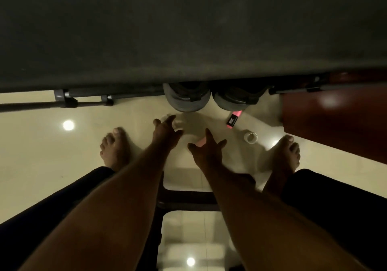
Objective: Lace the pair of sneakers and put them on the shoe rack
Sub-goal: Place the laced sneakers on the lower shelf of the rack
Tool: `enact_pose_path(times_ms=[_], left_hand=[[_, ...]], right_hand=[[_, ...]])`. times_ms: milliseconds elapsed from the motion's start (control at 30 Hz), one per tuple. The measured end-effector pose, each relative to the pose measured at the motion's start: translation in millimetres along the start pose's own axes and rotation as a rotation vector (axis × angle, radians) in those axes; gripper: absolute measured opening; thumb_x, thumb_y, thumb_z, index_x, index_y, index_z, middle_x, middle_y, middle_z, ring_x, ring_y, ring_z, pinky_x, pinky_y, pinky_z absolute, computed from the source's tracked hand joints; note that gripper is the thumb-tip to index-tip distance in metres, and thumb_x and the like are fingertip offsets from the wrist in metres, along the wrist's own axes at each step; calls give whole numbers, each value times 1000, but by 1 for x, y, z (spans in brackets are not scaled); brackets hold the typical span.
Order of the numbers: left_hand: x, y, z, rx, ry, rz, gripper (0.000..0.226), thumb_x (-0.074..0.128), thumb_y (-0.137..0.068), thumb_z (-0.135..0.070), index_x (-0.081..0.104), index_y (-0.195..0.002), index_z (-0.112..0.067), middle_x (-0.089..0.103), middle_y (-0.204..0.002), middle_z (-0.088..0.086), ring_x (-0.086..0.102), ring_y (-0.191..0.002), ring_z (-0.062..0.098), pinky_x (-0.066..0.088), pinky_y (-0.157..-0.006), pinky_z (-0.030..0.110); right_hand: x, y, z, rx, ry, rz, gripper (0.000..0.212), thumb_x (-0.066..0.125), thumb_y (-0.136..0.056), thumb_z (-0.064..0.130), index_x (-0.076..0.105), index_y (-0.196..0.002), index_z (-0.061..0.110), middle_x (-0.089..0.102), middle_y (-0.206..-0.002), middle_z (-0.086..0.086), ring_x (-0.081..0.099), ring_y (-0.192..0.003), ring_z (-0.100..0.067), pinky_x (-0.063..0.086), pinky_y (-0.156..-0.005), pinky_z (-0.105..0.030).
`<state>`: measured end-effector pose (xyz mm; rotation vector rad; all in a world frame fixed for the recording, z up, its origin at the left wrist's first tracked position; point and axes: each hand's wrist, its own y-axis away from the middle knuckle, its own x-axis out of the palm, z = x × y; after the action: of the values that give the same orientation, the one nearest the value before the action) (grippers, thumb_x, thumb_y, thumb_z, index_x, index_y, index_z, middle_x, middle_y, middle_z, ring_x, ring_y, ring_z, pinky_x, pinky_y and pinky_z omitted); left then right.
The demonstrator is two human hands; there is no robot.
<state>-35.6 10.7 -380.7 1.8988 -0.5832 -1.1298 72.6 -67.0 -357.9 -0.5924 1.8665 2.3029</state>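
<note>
Sitting side by side just above the frame's centre, the pair of sneakers point(187, 102) shows only rounded grey heels with dark collars. Everything forward of that, laces included, is hidden under the shoe rack point(188, 40), whose dark, matte, cloth-like top fills the upper third. Grey tubes point(88, 100) with plastic joints run along its lower edge at left.

Below the shoes, the left hand point(165, 132) and right hand point(209, 151) reach forward with fingers spread apart and gripping nothing. Both are motion-blurred. A pale smear by the left fingertips and a pink patch beside the right hand are too blurred to identify.

A pink highlighter point(233, 120) with a black label lies just below the right-hand sneaker, and a small white tape roll point(251, 137) lies nearby to its lower right. Bare feet point(115, 149) rest on the glossy cream floor point(31, 145), which mirrors round lights. Glossy red-brown wooden furniture point(335, 120) is cut off at right. A dark bar point(188, 199) crosses between the forearms at lower centre.
</note>
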Motion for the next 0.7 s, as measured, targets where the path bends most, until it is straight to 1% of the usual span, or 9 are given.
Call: enact_pose_path(times_ms=[100, 200, 267, 367, 433, 500, 600, 667, 700], left_hand=[[5, -7, 1, 23, -10, -35, 63, 68, -92, -20, 40, -148, -20, 33, -144, 15, 50, -122, 34, 49, -102, 44], [7, -15, 2, 18, 9, -70, 57, 67, -92, -18, 44, -144, -19, 33, -143, 14, 54, -117, 31, 53, -97, 38], [8, -20, 0, -12, 41, -122, 50, 66, -92, -16, 49, -139, -18, 33, -142, 14, 57, -112, 29, 54, -93, 32], [11, -26, -3, -45, 53, -197, 37, 63, -95, -15, 54, -131, -13, 37, -140, 14, 58, -109, 29, 51, -93, 32], [12, -27, -4, -55, 58, -229, 29, 59, -96, -13, 57, -125, -11, 39, -137, 14, 57, -100, 25, 51, -89, 31], [12, -26, -5, -57, 34, -217, 25, 58, -96, -9, 58, -121, -11, 41, -136, 14, 51, -90, 19, 51, -81, 26], [10, -15, -7, -49, -31, -100, 37, 62, -93, -6, 53, -128, -12, 44, -134, 15, 50, -85, 18, 47, -67, 23], [7, -2, -11, -33, -50, -19, 51, 68, -88, -7, 44, -133, -10, 49, -128, 15, 53, -88, 21, 45, -59, 22], [2, 8, -16, -31, -42, 15, 58, 70, -86, -7, 40, -136, -10, 51, -126, 16, 55, -91, 23, 44, -59, 23]], right_hand=[[10, -13, -3, 27, -14, -9, 79, 71, -90, 40, 26, -156, 38, -22, -163, -16, 33, -141, -47, 44, -110, -49], [15, -22, -5, 44, -22, 7, 71, 72, -89, 41, 37, -151, 35, -19, -163, -13, 36, -139, -45, 45, -109, -48], [17, -26, -5, 43, 2, 7, 68, 73, -88, 41, 41, -147, 35, -13, -163, -12, 35, -137, -45, 45, -108, -48], [21, -32, -6, 48, 38, -10, 62, 75, -86, 38, 45, -141, 34, 2, -159, -12, 33, -133, -46, 47, -104, -50], [23, -35, -7, 40, 43, -30, 54, 74, -88, 32, 48, -135, 32, 10, -155, -12, 35, -130, -45, 49, -101, -50], [20, -35, -8, 19, 50, -69, 46, 72, -90, 30, 50, -130, 30, 17, -151, -13, 38, -128, -44, 50, -101, -50], [10, -30, -5, -20, 56, -105, 37, 69, -92, 28, 52, -126, 28, 24, -147, -13, 41, -125, -43, 50, -100, -48], [-1, -21, 0, -50, 60, -95, 37, 67, -93, 26, 52, -128, 28, 25, -146, -13, 44, -122, -41, 50, -98, -46], [-9, -12, 4, -80, 70, -84, 40, 66, -94, 27, 51, -131, 29, 26, -146, -13, 46, -120, -40, 50, -98, -45]])
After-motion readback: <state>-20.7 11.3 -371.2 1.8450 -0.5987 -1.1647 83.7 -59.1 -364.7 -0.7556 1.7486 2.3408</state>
